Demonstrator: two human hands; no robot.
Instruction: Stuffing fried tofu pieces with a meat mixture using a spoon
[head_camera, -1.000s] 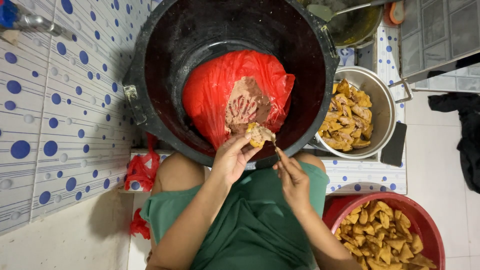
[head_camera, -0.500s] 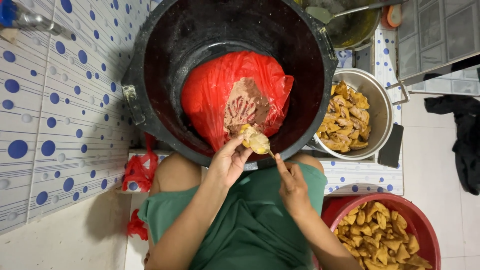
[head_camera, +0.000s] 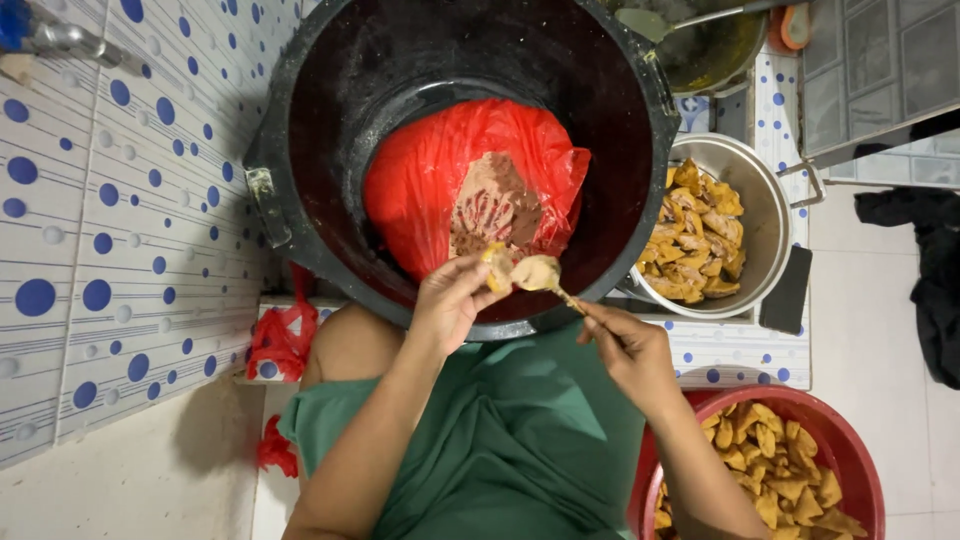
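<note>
The left hand (head_camera: 455, 300) was curled closed around a small yellowish piece of food (head_camera: 497, 268), pinching it between thumb and fingertips just above the near rim of the big black pot (head_camera: 300, 200). The right hand (head_camera: 625, 345) was closed in a pinch on the thin handle of a spoon (head_camera: 545, 275), whose bowl, heaped with a pale brown paste, touched or nearly touched the piece in the left hand. The two hands were close together but not touching, with only the spoon bridging them.

As a judgement, the work looked to be in mid-course: one piece was being filled or coated with paste from the spoon. Inside the pot lay a red plastic bag (head_camera: 440, 180), open at the top, with more brown paste (head_camera: 495, 210) showing in it, so filling was left. To the right of the pot stood a metal bowl (head_camera: 760, 190) holding a heap of golden pieces, and near the right elbow a red basin (head_camera: 860, 450) held many more. Which heap was finished and which waited could not be told.

The person wore a green garment (head_camera: 520, 440) and sat by a white wall with blue dots (head_camera: 120, 220).
</note>
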